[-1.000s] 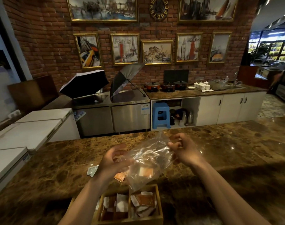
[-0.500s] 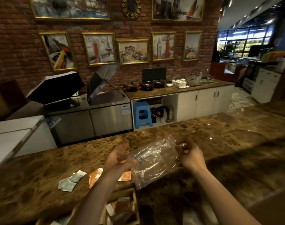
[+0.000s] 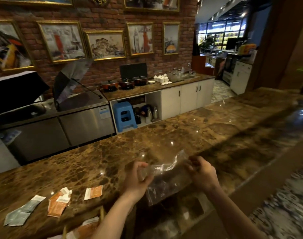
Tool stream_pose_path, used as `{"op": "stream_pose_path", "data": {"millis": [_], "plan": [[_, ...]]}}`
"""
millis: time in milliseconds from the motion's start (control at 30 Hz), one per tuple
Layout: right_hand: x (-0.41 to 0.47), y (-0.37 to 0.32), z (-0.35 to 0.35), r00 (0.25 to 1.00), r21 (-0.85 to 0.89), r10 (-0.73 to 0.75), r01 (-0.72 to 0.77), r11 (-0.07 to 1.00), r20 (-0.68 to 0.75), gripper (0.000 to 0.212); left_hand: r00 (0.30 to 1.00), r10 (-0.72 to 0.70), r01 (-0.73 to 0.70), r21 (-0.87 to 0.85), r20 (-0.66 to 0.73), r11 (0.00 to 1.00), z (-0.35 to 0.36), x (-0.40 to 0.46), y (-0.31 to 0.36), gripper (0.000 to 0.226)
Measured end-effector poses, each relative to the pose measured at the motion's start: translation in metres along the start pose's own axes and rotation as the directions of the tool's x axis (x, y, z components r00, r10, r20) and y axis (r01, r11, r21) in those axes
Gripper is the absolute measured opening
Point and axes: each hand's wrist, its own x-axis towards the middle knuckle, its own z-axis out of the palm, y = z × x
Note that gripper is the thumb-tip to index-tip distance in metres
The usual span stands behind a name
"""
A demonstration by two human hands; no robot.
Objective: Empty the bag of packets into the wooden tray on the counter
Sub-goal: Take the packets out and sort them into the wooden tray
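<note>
Left hand [image 3: 138,178] and right hand [image 3: 201,173] each pinch an end of the clear plastic bag [image 3: 166,180], looks empty, stretched across between them. Wooden tray [image 3: 101,213] sits low-left, nearer left hand; loose packets [image 3: 58,203] on counter [image 3: 95,163] beyond it.

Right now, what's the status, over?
Left hand and right hand both gripping clear plastic bag, apparently empty. Loose packets on counter.

Packets [image 3: 58,203] on counter [image 3: 181,135], left of bag [image 3: 166,178]
</note>
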Motion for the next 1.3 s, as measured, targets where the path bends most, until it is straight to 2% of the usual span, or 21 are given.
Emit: {"op": "stream_pose_path", "data": {"millis": [100, 167, 267, 367, 500, 700, 800, 900, 967, 1067, 1233, 1300], "plan": [[-0.002, 0.023, -0.007, 0.998, -0.182, 0.009, 0.004, 0.983, 0.069, 0.055, 0.999, 0.044, -0.046, 0.163, 0.015, 0.986, 0.018, -0.002, -0.008, 0.039], [-0.006, 0.038, -0.007, 0.994, -0.340, -0.028, 0.062, 0.938, 0.105, 0.061, 0.995, 0.088, -0.100, 0.292, 0.054, 0.951, 0.028, -0.009, -0.012, 0.039], [-0.012, 0.054, -0.001, 0.972, -0.493, -0.113, 0.204, 0.846, 0.208, 0.066, 0.973, 0.158, -0.212, 0.372, 0.169, 0.904, 0.039, -0.024, -0.022, 0.041], [-0.015, 0.060, 0.008, 0.934, -0.535, -0.112, 0.289, 0.794, 0.338, 0.062, 0.951, 0.089, -0.229, 0.480, 0.297, 0.847, 0.047, -0.032, -0.030, 0.055], [-0.017, 0.068, 0.019, 0.900, -0.554, -0.065, 0.320, 0.768, 0.431, 0.052, 0.900, -0.103, -0.196, 0.604, 0.423, 0.773, 0.045, -0.037, -0.033, 0.067], [-0.019, 0.069, 0.024, 0.884, -0.616, -0.005, 0.330, 0.716, 0.468, 0.045, 0.833, -0.219, -0.221, 0.668, 0.508, 0.711, 0.039, -0.040, -0.033, 0.069], [-0.014, 0.055, 0.028, 0.899, -0.681, 0.023, 0.313, 0.662, 0.437, 0.045, 0.836, -0.217, -0.190, 0.637, 0.504, 0.747, 0.029, -0.041, -0.029, 0.066], [-0.010, 0.027, 0.037, 0.913, -0.672, -0.003, 0.303, 0.676, 0.408, 0.043, 0.886, -0.182, -0.105, 0.567, 0.426, 0.817, 0.006, -0.039, -0.024, 0.061], [-0.010, 0.006, 0.048, 0.915, -0.603, -0.091, 0.331, 0.725, 0.393, 0.036, 0.940, -0.126, -0.058, 0.513, 0.316, 0.856, -0.014, -0.037, -0.023, 0.057], [-0.012, -0.030, 0.077, 0.889, -0.544, -0.169, 0.401, 0.738, 0.426, 0.031, 0.985, -0.054, -0.029, 0.473, 0.162, 0.881, -0.056, -0.033, -0.033, 0.050], [-0.019, -0.092, 0.141, 0.813, -0.374, -0.236, 0.475, 0.796, 0.532, 0.027, 0.992, -0.106, 0.127, 0.386, -0.076, 0.914, -0.151, -0.023, -0.085, 0.038], [-0.025, -0.108, 0.171, 0.806, -0.354, -0.187, 0.439, 0.826, 0.562, 0.032, 0.972, -0.160, 0.215, 0.376, -0.172, 0.901, -0.188, -0.022, -0.112, 0.034]]}}
